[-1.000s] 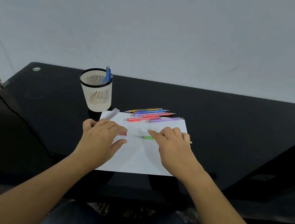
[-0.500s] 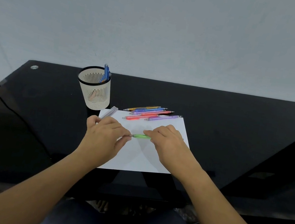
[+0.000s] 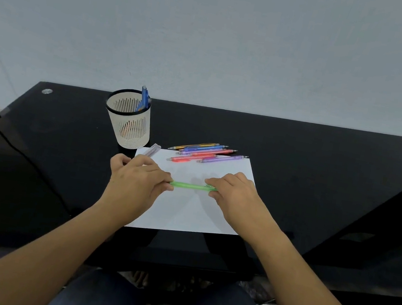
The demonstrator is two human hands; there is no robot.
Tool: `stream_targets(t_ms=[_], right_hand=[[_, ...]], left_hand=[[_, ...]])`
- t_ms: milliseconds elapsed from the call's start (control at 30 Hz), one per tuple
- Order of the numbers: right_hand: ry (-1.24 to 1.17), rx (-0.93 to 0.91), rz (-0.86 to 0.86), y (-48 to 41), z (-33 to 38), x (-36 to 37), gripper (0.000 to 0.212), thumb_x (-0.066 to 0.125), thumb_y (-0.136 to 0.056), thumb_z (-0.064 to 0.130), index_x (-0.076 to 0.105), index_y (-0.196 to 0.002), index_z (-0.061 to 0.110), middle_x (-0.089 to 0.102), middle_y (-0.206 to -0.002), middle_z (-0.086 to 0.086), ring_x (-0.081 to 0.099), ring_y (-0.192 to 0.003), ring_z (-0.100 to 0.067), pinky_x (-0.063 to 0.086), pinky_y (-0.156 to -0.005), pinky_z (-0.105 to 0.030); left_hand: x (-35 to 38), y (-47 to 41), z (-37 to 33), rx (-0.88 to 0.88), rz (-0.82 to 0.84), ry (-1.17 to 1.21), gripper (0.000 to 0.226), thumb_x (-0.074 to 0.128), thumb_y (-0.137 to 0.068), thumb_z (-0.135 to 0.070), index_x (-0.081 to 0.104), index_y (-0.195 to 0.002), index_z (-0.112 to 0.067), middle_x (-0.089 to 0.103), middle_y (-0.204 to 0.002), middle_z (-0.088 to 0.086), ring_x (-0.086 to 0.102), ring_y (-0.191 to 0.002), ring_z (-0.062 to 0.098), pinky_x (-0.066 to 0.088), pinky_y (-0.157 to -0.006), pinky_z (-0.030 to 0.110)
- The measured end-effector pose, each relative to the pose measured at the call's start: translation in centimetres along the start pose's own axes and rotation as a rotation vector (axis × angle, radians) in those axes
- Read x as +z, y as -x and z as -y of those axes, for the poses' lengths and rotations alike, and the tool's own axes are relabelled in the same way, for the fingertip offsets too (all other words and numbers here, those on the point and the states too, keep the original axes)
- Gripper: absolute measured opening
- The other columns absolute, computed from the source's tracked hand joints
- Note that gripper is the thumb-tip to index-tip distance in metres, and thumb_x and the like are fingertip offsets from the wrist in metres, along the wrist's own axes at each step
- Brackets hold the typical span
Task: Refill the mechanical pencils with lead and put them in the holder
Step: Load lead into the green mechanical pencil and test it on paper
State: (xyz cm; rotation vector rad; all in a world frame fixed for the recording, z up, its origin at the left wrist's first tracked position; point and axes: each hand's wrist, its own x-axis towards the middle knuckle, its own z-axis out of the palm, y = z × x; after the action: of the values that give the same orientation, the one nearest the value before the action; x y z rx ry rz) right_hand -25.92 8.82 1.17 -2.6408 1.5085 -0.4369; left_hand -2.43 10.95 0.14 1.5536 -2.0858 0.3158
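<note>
Here, on the black desk, we find the slotted cream holder standing furthest left, with a blue pencil leaning inside it. Just beside its base a clear lead case lies at the far left corner of a white sheet of paper. Over that sheet our left hand pinches one end of the green mechanical pencil, which runs level between both hands. Behind it, along the sheet's far edge, a cluster of loose coloured pencils lies side by side. Our right hand pinches the green pencil's other end, where its clip shows.
</note>
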Motion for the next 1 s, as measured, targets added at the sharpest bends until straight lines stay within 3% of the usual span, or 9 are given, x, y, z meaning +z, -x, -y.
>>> stream_targets(t_ms=[200, 300, 433, 667, 800, 900, 1000], right_hand=[[-0.016, -0.021, -0.02, -0.6, 1.3, 0.7, 0.033, 0.047, -0.099, 0.026, 0.055, -0.131, 0.022, 0.06, -0.116, 0.0, 0.046, -0.105, -0.018, 0.028, -0.082, -0.025], [-0.042, 0.013, -0.004, -0.7, 1.4, 1.0, 0.034, 0.048, -0.098, 0.028, 0.055, -0.132, 0.022, 0.06, -0.117, 0.001, 0.045, -0.106, -0.017, 0.032, -0.087, -0.026], [-0.095, 0.086, 0.012, -0.3, 0.5, 0.7, 0.033, 0.046, -0.1, 0.025, 0.055, -0.131, 0.02, 0.06, -0.119, 0.0, 0.045, -0.108, -0.017, 0.037, -0.096, -0.026], [-0.151, 0.157, 0.056, -0.2, 0.2, 0.4, 0.031, 0.046, -0.1, 0.021, 0.058, -0.129, 0.019, 0.062, -0.116, 0.001, 0.047, -0.11, -0.014, 0.033, -0.09, -0.016], [-0.249, 0.251, 0.011, 0.6, -1.0, -0.1, 0.024, 0.053, -0.097, 0.019, 0.066, -0.117, 0.018, 0.065, -0.11, 0.001, 0.055, -0.106, -0.014, 0.043, -0.093, -0.023], [-0.249, 0.305, 0.029, 0.9, -1.8, -0.3, 0.016, 0.054, -0.096, 0.022, 0.065, -0.108, 0.022, 0.062, -0.103, 0.002, 0.057, -0.091, -0.012, 0.049, -0.083, -0.026], [-0.135, 0.248, 0.093, 0.4, -2.1, -0.1, 0.021, 0.051, -0.097, 0.017, 0.065, -0.112, 0.021, 0.06, -0.105, 0.003, 0.05, -0.098, -0.01, 0.047, -0.085, -0.024]], left_hand=[[0.3, -0.5, -1.8, 0.062, 0.019, 0.035, 0.023, 0.082, -0.072, -0.024, 0.076, -0.094, -0.027, 0.072, -0.086, -0.012, 0.065, -0.089, 0.015, 0.023, -0.084, 0.039], [0.5, -0.6, -2.2, 0.061, 0.028, 0.015, 0.02, 0.083, -0.071, -0.024, 0.076, -0.09, -0.028, 0.072, -0.083, -0.011, 0.066, -0.086, 0.015, 0.029, -0.085, 0.044], [0.7, -0.4, -1.6, 0.012, 0.039, 0.011, 0.018, 0.082, -0.073, -0.023, 0.076, -0.088, -0.03, 0.072, -0.082, -0.013, 0.066, -0.083, 0.013, 0.024, -0.085, 0.04], [1.1, -0.2, -1.7, -0.029, 0.051, 0.034, 0.014, 0.08, -0.075, -0.021, 0.075, -0.084, -0.03, 0.071, -0.078, -0.015, 0.065, -0.081, 0.012, 0.025, -0.086, 0.043], [1.3, -0.2, -0.7, -0.105, 0.067, 0.001, 0.015, 0.079, -0.077, -0.02, 0.074, -0.085, -0.032, 0.069, -0.076, -0.011, 0.064, -0.08, 0.013, 0.025, -0.084, 0.042], [1.4, -0.2, -0.2, -0.104, 0.069, -0.002, 0.015, 0.079, -0.077, -0.019, 0.074, -0.085, -0.031, 0.069, -0.075, -0.01, 0.063, -0.08, 0.014, 0.024, -0.083, 0.041], [1.5, -0.3, -0.7, -0.089, 0.053, 0.011, 0.015, 0.079, -0.076, -0.018, 0.074, -0.083, -0.031, 0.069, -0.074, -0.012, 0.064, -0.079, 0.014, 0.023, -0.083, 0.04]])
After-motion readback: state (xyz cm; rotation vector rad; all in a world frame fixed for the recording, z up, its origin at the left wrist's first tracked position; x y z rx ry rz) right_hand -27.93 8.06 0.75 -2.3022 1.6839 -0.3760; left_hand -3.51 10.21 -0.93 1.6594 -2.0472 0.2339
